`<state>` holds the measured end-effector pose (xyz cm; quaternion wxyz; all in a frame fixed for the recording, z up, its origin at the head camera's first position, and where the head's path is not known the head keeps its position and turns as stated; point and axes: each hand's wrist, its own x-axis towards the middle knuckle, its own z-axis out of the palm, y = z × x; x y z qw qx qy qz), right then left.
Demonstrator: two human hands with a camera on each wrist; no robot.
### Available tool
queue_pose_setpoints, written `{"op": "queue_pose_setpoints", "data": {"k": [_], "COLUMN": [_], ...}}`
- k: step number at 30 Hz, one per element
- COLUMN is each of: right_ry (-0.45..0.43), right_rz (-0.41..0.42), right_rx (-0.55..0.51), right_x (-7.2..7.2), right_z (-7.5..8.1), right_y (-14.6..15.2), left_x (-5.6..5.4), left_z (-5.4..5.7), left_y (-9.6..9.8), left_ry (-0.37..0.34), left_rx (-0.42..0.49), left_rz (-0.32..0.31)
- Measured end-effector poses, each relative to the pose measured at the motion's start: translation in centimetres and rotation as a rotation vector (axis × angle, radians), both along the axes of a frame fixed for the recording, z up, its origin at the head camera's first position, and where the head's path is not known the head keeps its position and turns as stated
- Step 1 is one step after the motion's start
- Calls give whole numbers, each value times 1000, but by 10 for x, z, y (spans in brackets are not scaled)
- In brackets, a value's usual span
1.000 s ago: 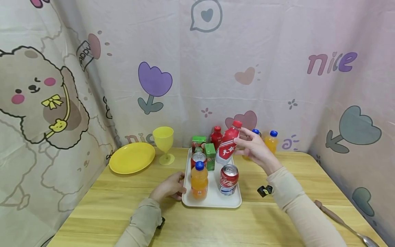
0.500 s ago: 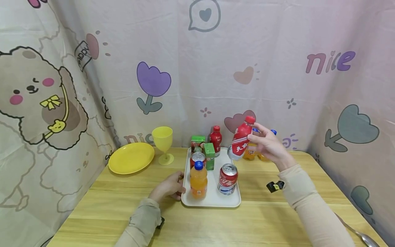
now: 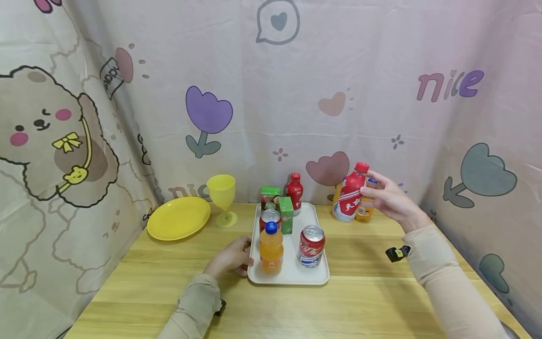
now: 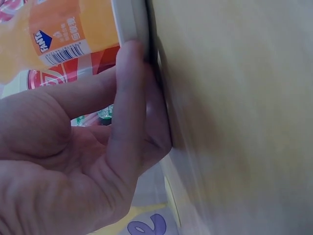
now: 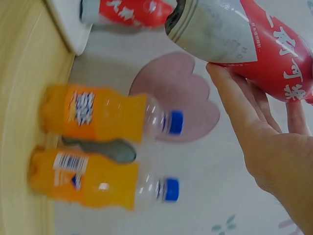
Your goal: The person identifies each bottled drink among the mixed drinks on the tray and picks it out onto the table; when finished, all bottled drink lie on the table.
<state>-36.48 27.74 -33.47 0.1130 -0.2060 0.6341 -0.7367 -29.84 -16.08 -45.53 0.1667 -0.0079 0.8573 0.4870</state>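
Observation:
My right hand (image 3: 391, 200) grips a red cola bottle (image 3: 350, 195) with a red cap, tilted, to the right of the white tray (image 3: 296, 277). In the right wrist view the bottle's base is lifted, and two orange soda bottles (image 5: 93, 113) with blue caps stand beyond it. My left hand (image 3: 230, 258) pinches the tray's left edge, thumb at the rim. On the tray stand an orange Fanta bottle (image 3: 271, 252), a red-and-white can (image 3: 311, 247), another can (image 3: 269, 217) partly hidden, two green drink cartons (image 3: 286, 216) and a second red bottle (image 3: 295, 190).
A yellow goblet (image 3: 222, 190) and a yellow plate (image 3: 178, 219) are at the table's back left. Patterned curtains (image 3: 250, 94) close off the back and sides. A bit of spoon (image 3: 510, 330) shows at the lower right edge.
The red cola bottle in my right hand has moved right, from over the tray to in front of the orange bottles, and is now slightly lower than half a second ago. My left hand keeps its place.

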Motion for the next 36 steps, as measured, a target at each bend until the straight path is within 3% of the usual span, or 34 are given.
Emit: {"op": "queue_pose_setpoints", "data": {"k": [18, 29, 36], "right_ry": [-15, -66, -72], "right_rz": [-146, -230, -282], "right_rx": [61, 146, 178], "right_x": [-3, -1, -7], "right_z": [-16, -26, -34], "right_y": [67, 87, 92], "left_x": [0, -2, -1], "left_z": [-2, -4, -3], "left_y": [-3, -3, -2], "left_ry": [-12, -9, -13], "left_rx": [28, 16, 13], "left_rz": [14, 6, 10]}}
